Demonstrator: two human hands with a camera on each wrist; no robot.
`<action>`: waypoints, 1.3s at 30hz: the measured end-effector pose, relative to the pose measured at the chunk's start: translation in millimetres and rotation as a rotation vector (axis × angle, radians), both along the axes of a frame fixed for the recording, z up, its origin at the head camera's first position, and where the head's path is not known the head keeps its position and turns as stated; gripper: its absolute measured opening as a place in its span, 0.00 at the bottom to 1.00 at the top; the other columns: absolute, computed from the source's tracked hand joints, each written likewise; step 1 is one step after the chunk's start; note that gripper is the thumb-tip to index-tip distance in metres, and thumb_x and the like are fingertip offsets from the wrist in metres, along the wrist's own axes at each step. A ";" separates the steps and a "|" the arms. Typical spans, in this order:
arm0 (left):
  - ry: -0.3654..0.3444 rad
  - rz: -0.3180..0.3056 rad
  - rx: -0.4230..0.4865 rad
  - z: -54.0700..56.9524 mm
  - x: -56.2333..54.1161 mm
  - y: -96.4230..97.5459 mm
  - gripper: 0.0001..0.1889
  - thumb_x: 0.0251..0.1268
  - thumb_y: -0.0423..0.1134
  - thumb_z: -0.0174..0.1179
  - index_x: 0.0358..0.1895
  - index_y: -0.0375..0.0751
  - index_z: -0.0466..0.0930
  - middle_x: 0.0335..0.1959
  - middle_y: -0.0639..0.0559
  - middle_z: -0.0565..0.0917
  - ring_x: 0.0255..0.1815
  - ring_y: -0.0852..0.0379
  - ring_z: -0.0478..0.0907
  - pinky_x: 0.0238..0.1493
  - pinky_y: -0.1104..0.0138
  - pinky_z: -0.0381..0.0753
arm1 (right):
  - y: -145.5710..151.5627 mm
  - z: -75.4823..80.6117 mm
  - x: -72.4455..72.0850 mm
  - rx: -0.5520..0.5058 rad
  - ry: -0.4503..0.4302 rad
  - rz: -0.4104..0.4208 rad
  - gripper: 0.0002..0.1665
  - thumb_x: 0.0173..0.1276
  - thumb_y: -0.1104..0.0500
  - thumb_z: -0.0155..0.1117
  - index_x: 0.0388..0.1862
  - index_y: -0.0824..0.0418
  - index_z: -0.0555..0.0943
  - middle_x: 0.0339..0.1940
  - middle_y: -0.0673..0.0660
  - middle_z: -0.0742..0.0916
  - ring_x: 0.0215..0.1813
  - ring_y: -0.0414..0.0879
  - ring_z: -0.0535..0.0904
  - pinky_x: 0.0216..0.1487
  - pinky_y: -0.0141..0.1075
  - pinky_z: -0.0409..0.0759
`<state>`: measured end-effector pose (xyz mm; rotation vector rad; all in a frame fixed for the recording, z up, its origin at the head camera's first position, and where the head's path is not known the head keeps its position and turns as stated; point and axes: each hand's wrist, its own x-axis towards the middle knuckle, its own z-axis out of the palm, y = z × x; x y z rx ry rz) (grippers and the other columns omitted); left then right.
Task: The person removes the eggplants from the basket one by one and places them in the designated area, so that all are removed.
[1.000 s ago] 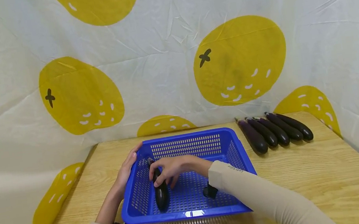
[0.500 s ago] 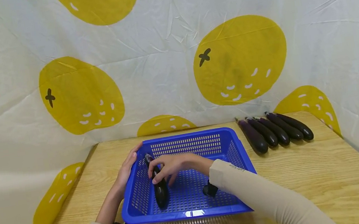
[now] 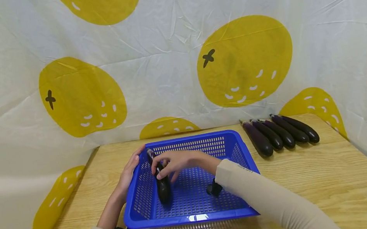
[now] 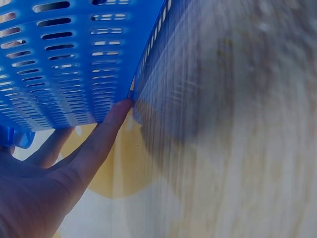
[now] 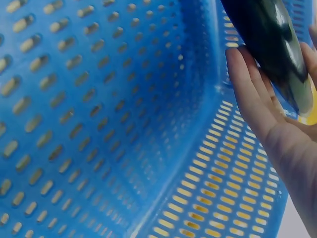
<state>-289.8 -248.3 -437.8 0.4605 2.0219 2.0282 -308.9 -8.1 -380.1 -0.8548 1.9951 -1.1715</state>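
Note:
A blue plastic basket (image 3: 192,218) with slotted walls stands on the table. Inside its left part, my right hand (image 3: 176,160) grips a dark purple eggplant (image 3: 164,190) from above, thumb on one side and fingers on the other. In the right wrist view the eggplant (image 5: 270,39) lies between fingers and thumb, apart from the basket's floor. My left hand (image 3: 128,174) rests along the outside of the basket's left wall near the far corner. Its fairly straight fingers touch the slotted blue wall in the left wrist view.
Several eggplants (image 3: 285,135) lie side by side at the table's back right, beyond the basket. The wooden table (image 3: 318,173) meets a white cloth (image 3: 162,86) printed with yellow fruit at the back and sides.
The right hand has lifted the eggplant a little and shifted it toward the basket's far left corner. The left hand and the basket stay in place.

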 end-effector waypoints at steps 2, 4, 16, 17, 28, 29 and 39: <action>0.000 0.002 0.004 -0.2 -0.2 0.2 0.30 0.87 0.56 0.28 0.85 0.55 0.45 0.86 0.45 0.49 0.83 0.39 0.51 0.63 0.64 0.79 | 1.6 2.3 -1.1 -0.010 0.000 0.000 0.16 0.73 0.60 0.68 0.57 0.59 0.81 0.47 0.59 0.83 0.48 0.47 0.84 0.52 0.56 0.88; 0.001 0.000 0.010 -0.4 -0.3 0.5 0.30 0.87 0.56 0.28 0.85 0.55 0.44 0.86 0.46 0.48 0.83 0.39 0.51 0.62 0.68 0.79 | 3.0 4.3 -1.8 -0.019 0.003 -0.001 0.16 0.73 0.60 0.68 0.57 0.58 0.81 0.49 0.59 0.82 0.49 0.47 0.83 0.53 0.56 0.87; -0.024 -0.019 0.013 -2.7 -1.3 -2.6 0.31 0.87 0.58 0.27 0.85 0.56 0.42 0.85 0.42 0.50 0.78 0.43 0.60 0.64 0.65 0.78 | 10.3 22.1 -4.2 -0.094 0.013 -0.002 0.17 0.73 0.60 0.68 0.59 0.55 0.80 0.54 0.61 0.82 0.55 0.49 0.83 0.58 0.57 0.85; -0.027 -0.020 0.016 -2.9 -1.4 -2.7 0.31 0.87 0.58 0.27 0.85 0.56 0.42 0.85 0.42 0.50 0.77 0.44 0.61 0.63 0.65 0.78 | 10.5 23.5 -4.3 -0.098 0.018 0.001 0.17 0.73 0.60 0.68 0.59 0.55 0.80 0.54 0.61 0.83 0.55 0.49 0.83 0.58 0.56 0.85; -0.027 -0.016 0.027 -3.6 -1.8 -2.3 0.31 0.87 0.58 0.28 0.85 0.55 0.43 0.84 0.41 0.52 0.76 0.48 0.63 0.64 0.66 0.79 | 13.5 34.8 -1.2 -0.173 0.047 0.012 0.21 0.72 0.62 0.68 0.63 0.55 0.79 0.64 0.62 0.79 0.61 0.51 0.81 0.54 0.47 0.88; -0.026 -0.018 0.030 -3.6 -1.8 -2.2 0.31 0.87 0.58 0.27 0.85 0.55 0.43 0.84 0.41 0.52 0.76 0.49 0.64 0.64 0.67 0.79 | 14.1 35.7 -0.8 -0.181 0.049 0.011 0.21 0.72 0.61 0.68 0.63 0.54 0.79 0.65 0.61 0.79 0.61 0.51 0.81 0.54 0.47 0.88; -0.021 -0.004 0.023 -3.8 -3.0 -1.7 0.31 0.87 0.58 0.28 0.85 0.53 0.43 0.84 0.40 0.53 0.75 0.50 0.66 0.63 0.65 0.80 | 19.5 45.8 1.4 -0.247 0.061 0.019 0.24 0.71 0.61 0.69 0.64 0.53 0.79 0.67 0.60 0.78 0.66 0.56 0.78 0.54 0.49 0.88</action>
